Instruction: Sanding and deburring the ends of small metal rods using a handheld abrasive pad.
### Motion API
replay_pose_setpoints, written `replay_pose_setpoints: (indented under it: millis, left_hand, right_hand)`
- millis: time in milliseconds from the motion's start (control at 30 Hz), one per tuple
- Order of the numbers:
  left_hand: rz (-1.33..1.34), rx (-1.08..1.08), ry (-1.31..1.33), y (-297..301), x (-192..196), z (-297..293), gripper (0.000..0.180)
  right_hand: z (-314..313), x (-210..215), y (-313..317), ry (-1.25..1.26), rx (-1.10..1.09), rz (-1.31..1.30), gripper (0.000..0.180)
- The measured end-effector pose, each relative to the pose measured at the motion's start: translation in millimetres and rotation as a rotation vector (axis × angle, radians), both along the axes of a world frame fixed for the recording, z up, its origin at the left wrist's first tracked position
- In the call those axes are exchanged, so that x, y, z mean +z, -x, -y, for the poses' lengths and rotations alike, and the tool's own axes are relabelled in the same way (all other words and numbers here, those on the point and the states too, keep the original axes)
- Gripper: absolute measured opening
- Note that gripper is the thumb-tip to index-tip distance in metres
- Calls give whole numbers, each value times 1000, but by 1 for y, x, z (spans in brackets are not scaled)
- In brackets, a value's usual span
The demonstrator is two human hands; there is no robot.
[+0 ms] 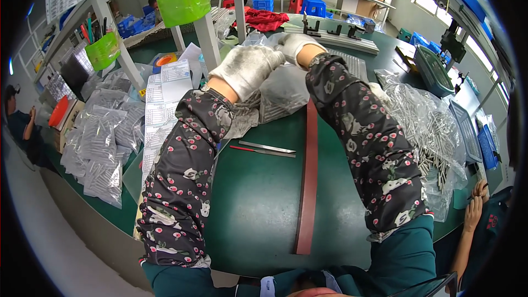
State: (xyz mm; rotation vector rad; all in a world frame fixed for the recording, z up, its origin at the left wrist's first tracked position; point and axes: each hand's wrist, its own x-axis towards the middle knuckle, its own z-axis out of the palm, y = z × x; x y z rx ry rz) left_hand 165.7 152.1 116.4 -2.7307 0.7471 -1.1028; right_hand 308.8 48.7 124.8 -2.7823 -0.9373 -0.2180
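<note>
My left hand, in a stained white glove, is raised over the far middle of the table with its fingers closed. Close beside it is my right hand, also gloved and closed. Both seem to grip the top of a clear plastic bag that hangs below and between them. Grey, rod-like pieces show dimly in its lower part. The fingertips and the bag's mouth are partly hidden by the gloves. Nearer to me lie a pair of thin metal tools, one a tweezers-like strip, and a long reddish-brown bar.
Filled clear bags are heaped at the left beside printed sheets. At the right, a large open bag spills metal pins near a green tray. Shelf posts rise at the back left. Another person's hand is at the lower right.
</note>
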Motion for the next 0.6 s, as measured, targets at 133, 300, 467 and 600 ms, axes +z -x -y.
replay_pose_setpoints:
  millis: [133,300,467,600]
  left_hand:
    - [-50,54,-11,7,0,-13,19]
    - [-283,345,122,22,19,12,40]
    - [-92,605,33,19,14,34,37]
    - [-82,680,-22,8,5,8,11]
  right_hand:
    - [36,28,42,-127,139,117,38]
    - [54,3,-3,-180,-114,-189,80]
    - [50,-14,-26,-45,-122,-191,49]
    - [40,14,1,-304,-91,45,27]
